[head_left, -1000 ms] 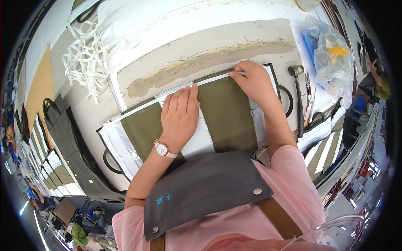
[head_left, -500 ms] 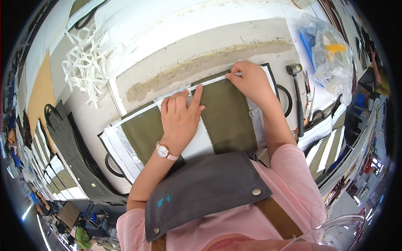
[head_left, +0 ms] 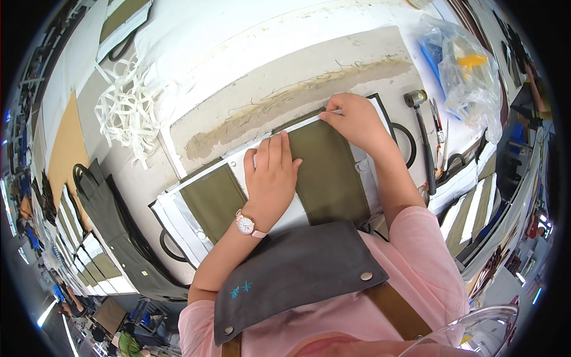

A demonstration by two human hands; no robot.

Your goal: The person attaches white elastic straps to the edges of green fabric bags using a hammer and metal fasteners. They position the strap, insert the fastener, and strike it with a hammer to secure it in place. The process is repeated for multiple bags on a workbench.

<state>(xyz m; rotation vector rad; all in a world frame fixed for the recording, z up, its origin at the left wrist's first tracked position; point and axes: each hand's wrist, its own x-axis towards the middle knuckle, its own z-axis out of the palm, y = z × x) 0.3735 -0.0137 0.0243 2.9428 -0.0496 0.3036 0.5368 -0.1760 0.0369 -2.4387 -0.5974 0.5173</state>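
Observation:
An unfinished bag panel (head_left: 330, 178), olive green and white with dark edging and black loop handles, lies flat before me. Along its far edge runs a narrow white strip (head_left: 306, 122). My left hand (head_left: 270, 178), wearing a pink-strapped watch, rests on the panel with fingers stretched toward that edge. Farther right, my right hand (head_left: 357, 122) pinches the white strip at the edge between thumb and fingers; the fingertips partly hide it.
A tangled heap of white tape (head_left: 128, 110) lies at left, near stacked dark bags (head_left: 122, 229). At right are a hammer (head_left: 423, 143), slim hand tools (head_left: 439, 128) and a clear plastic bag (head_left: 470, 77). A glue-stained grey board (head_left: 285, 89) lies beyond the panel.
My left hand has shifted slightly right along the panel, its fingers closer together. The right hand stays at the far edge, still pinching. The whole view has turned slightly.

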